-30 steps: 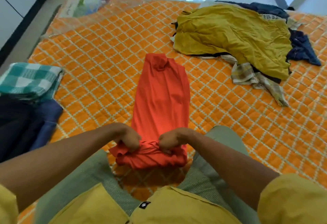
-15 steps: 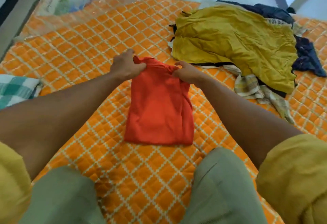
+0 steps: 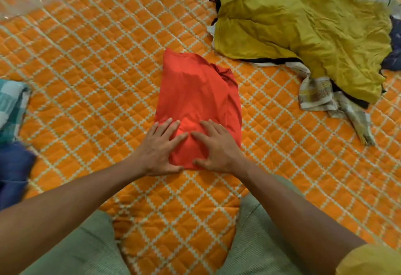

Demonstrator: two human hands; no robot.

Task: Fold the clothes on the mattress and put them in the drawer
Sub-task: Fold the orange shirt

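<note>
Where the red garment [image 3: 195, 101] lies folded in the middle of the mattress [image 3: 97, 68], we see a long, narrow packet of plain orange-red cloth, smooth over most of its top, with a bunched, wrinkled fold at its far right corner. Its near end is rounded and sits under our hands.

The mattress carries a quilted orange cover crossed by a pale diamond lattice. To the far right a heap of unfolded clothes [image 3: 303, 31] rests on it, a mustard-yellow piece on top, dark blue cloth behind it and a pale checked cloth [image 3: 321, 94] trailing out toward us. At the left edge we find a teal checked cloth [image 3: 10, 105] and, just nearer, a dark blue garment [image 3: 13, 170].

Our left hand [image 3: 160, 151] presses flat on the near left part of the red garment, fingers straight and spread. Our right hand [image 3: 217, 146] presses beside it on the near right part, fingers likewise spread, thumb at the near hem. The two hands lie just apart, neither grip curled around the cloth. Our knees in green trousers [image 3: 260, 242] frame the near mattress.
</note>
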